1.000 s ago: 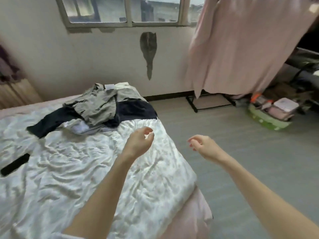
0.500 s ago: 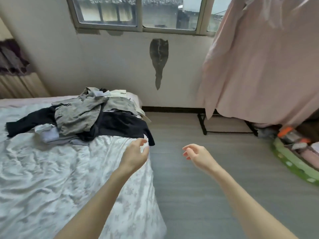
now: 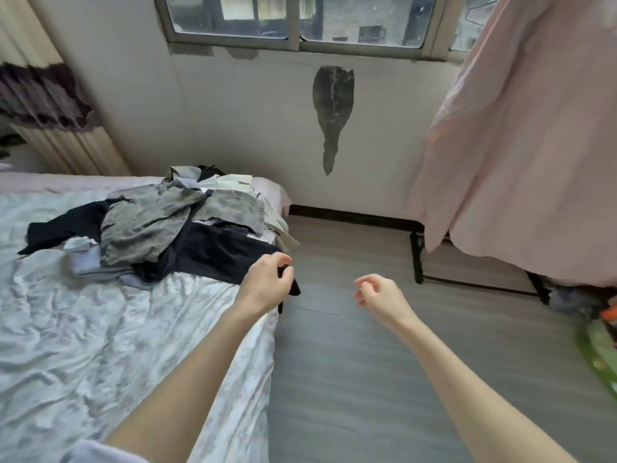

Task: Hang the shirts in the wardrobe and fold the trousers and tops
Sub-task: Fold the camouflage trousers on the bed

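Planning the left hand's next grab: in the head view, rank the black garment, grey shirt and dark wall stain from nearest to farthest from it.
From the left hand:
1. Black garment, right beside it on the bed's edge.
2. Grey shirt, further left atop the pile.
3. Dark wall stain, on the far wall under the window.

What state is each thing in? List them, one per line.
Left hand: loosely curled, empty, over the black garment's edge.
Right hand: loosely curled, empty.
Grey patterned garment: crumpled, unfolded, atop the pile.
Black garment: unfolded, spread on the bed.
Pink fabric cover: hanging.
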Action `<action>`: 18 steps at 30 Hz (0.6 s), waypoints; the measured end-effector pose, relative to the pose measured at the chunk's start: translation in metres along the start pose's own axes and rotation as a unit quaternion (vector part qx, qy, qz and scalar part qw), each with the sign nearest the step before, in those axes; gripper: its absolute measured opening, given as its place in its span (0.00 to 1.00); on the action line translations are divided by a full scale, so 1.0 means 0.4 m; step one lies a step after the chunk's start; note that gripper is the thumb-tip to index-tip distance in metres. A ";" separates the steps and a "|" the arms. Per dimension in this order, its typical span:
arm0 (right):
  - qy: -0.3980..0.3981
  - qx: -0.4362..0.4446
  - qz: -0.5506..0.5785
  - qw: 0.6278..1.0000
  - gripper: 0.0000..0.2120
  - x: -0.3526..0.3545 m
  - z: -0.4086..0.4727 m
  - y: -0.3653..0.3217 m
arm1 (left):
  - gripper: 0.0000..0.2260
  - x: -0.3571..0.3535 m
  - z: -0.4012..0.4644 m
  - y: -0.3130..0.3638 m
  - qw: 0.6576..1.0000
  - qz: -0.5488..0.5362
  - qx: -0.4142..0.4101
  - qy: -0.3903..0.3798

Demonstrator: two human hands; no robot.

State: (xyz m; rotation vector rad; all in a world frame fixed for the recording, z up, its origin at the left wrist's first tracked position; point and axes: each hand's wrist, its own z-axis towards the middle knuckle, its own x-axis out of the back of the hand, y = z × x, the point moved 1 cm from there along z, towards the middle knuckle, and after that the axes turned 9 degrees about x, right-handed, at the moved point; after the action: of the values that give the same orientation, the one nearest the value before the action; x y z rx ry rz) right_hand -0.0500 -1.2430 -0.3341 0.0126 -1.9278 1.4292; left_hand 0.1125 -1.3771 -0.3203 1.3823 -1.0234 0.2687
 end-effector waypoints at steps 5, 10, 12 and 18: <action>-0.086 0.070 -0.005 0.994 0.13 -0.120 0.211 -0.122 | 0.12 0.145 0.176 -0.165 0.993 -0.008 0.099 0.069; -0.099 0.090 -0.031 0.990 0.12 -0.245 0.511 -0.207 | 0.12 0.245 0.444 -0.281 0.984 -0.052 0.139 0.101; -0.121 0.095 -0.038 0.987 0.12 -0.323 0.638 -0.252 | 0.12 0.290 0.556 -0.343 0.979 -0.063 0.165 0.103; -0.181 0.096 -0.062 0.977 0.15 -0.530 0.911 -0.330 | 0.12 0.348 0.772 -0.499 0.944 -0.118 0.289 0.110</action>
State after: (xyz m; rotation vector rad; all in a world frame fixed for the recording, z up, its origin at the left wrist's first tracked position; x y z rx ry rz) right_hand -0.0351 -1.6816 -0.3851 0.5075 -2.0216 1.6075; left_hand 0.1961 -1.7534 -0.3983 1.9359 -0.6003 0.5608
